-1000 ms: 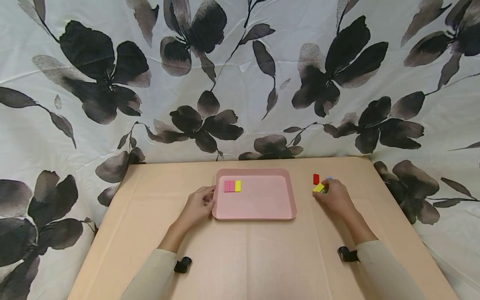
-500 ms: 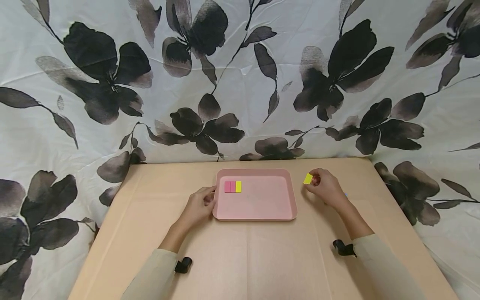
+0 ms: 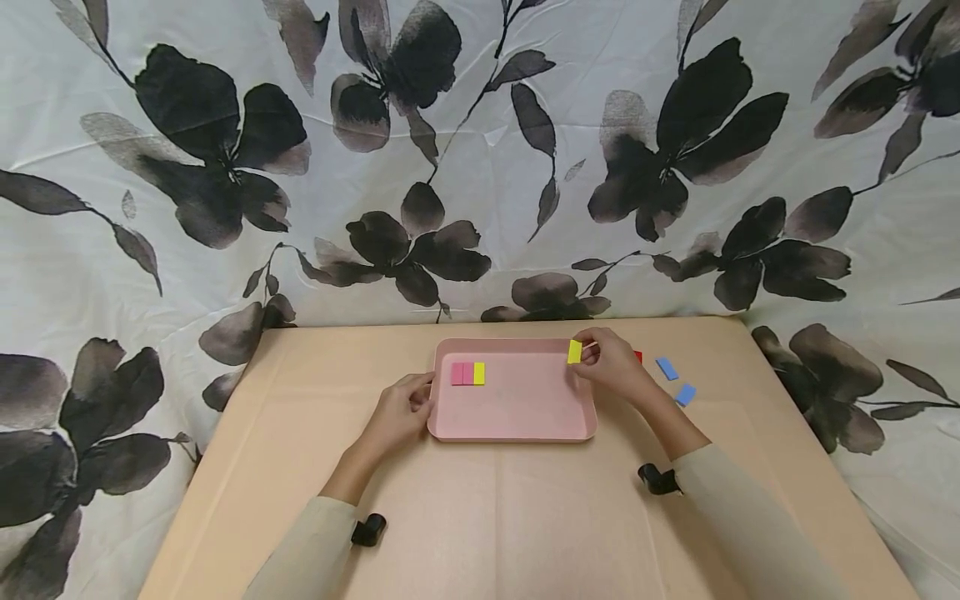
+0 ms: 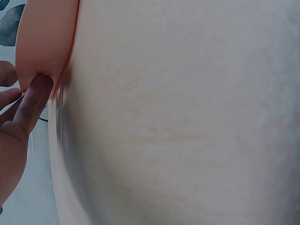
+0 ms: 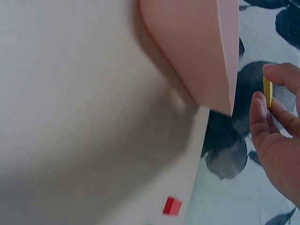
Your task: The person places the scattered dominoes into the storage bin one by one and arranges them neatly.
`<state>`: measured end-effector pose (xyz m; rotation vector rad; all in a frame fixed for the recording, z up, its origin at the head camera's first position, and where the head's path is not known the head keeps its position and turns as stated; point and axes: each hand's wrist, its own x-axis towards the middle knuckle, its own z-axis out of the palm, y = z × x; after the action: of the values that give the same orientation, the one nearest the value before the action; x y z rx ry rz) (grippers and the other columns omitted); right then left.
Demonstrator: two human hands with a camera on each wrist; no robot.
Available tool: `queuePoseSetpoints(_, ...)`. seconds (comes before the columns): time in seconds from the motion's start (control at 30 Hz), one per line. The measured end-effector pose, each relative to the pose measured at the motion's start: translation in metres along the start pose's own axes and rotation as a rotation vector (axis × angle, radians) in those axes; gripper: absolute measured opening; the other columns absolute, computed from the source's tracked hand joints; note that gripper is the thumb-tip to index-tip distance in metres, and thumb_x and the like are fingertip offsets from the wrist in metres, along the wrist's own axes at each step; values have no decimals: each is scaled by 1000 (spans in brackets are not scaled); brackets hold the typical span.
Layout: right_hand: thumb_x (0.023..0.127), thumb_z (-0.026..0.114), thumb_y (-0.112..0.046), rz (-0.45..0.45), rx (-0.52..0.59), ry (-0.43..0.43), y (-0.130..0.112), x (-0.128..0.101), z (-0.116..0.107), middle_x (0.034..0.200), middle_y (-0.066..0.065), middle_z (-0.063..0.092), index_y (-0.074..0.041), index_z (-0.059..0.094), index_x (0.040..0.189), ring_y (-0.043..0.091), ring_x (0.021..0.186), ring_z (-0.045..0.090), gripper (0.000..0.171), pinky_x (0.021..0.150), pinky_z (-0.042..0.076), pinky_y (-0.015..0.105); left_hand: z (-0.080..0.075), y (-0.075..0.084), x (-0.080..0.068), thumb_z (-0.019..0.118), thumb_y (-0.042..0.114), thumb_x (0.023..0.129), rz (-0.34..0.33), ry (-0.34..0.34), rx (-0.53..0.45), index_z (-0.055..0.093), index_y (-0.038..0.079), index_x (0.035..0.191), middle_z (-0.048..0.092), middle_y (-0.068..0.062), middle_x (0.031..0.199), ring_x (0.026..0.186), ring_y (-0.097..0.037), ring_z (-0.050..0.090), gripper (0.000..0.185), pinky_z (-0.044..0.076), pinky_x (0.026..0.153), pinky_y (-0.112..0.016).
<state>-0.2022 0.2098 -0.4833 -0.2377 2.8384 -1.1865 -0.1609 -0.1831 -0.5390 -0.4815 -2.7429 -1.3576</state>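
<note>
A pink tray (image 3: pixel 517 417) lies on the table, with two pink blocks (image 3: pixel 462 374) and a yellow block (image 3: pixel 479 373) side by side in its upper left part. My left hand (image 3: pixel 400 410) holds the tray by its left edge; in the left wrist view the fingertips (image 4: pixel 43 83) press against its outer wall. Over the tray's upper right corner, my right hand (image 3: pixel 611 362) pinches another yellow block (image 3: pixel 574 352) between thumb and fingers. The right wrist view shows this block edge-on, raised above the rim.
To the right of the tray lie two blue blocks (image 3: pixel 667 368) and a red block (image 5: pixel 172 206), which the right hand partly hides in the head view. A white cloth with dark flowers (image 3: pixel 420 242) hangs behind the table (image 3: pixel 480 517).
My right hand has lifted the yellow block from among the loose blocks and carried it left to the tray's corner. The blue blocks have come into view. The left hand stays at the tray.
</note>
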Motion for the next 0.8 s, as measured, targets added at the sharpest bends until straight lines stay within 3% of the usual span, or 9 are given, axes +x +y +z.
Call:
queuePoseSetpoints(0.4, 81, 84, -6, -48, 1, -109, -32, 12, 37, 106, 13, 61, 2, 65, 124, 22, 92, 59, 47, 81, 55, 30, -5, 3, -7, 70, -3, 89, 10, -25, 3, 62, -4, 138, 69, -16, 123, 87, -17, 66, 50, 60, 75, -24)
queuePoseSetpoints(0.67, 81, 86, -17, -70, -120, -143, -46, 18, 63, 98, 4, 63, -5, 68, 124, 17, 90, 59, 48, 82, 48, 29, -7, 4, -9, 69, -3, 90, 5, -49, 3, 61, -3, 140, 69, -16, 125, 88, -17, 67, 50, 60, 76, -24)
queuePoseSetpoints(0.8, 82, 86, -16, -81, -96, -172, -54, 19, 74, 98, 6, 61, -2, 67, 119, 17, 88, 58, 44, 78, 50, 26, -9, 5, -11, 70, -4, 89, 7, -48, 3, 62, -4, 139, 69, -15, 124, 87, -18, 67, 50, 61, 76, -25)
